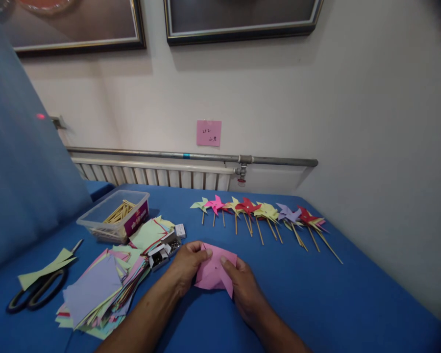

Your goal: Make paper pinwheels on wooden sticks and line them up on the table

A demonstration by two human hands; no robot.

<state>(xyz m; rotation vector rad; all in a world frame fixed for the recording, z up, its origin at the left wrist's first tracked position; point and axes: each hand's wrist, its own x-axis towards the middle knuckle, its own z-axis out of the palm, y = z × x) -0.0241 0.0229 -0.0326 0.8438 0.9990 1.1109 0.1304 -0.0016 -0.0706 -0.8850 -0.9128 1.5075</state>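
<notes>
- A row of finished pinwheels [264, 212] lies along the far edge of the blue table [334, 294], and one more is in the making.
- Left hand [185, 264] and right hand [242, 284] both pinch the pink paper square [213, 272], low on the table at centre.
- Much stock is left — paper stack [99, 289], sticks in the clear box [113, 215]. Scissors [36, 289] lie at the left.
- Room — pale wall, radiator [150, 174], pink note [208, 133].
</notes>
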